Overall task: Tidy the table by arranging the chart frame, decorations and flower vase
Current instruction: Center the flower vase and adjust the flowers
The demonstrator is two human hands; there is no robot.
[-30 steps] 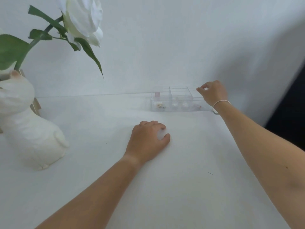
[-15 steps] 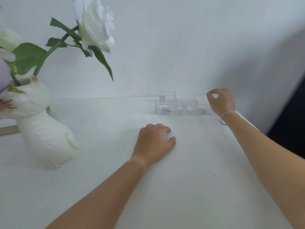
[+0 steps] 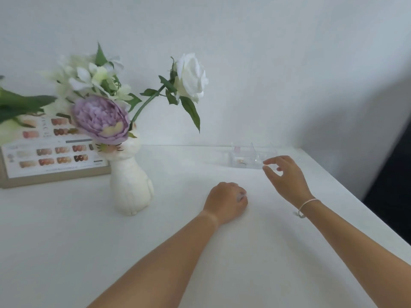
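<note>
A white cat-shaped flower vase (image 3: 131, 185) stands left of centre on the white table (image 3: 66, 241), holding a purple peony, a white rose and pale blooms. Behind it, at the far left, leans the chart frame (image 3: 51, 158), a beige frame with rows of nail colour samples. A clear plastic decorations box (image 3: 249, 155) with small items in its compartments sits at the back right by the wall. My left hand (image 3: 226, 202) rests on the table as a loose fist. My right hand (image 3: 284, 176) hovers just in front of the box, fingers apart, holding nothing.
The white wall runs behind the table. The table's right edge (image 3: 347, 192) slants down toward the lower right, with a dark gap beyond it. A thin bracelet circles my right wrist.
My right hand has let go of the clear box and drawn back toward me with fingers spread. The view has swung left, bringing the vase's flowers and the chart frame into sight.
</note>
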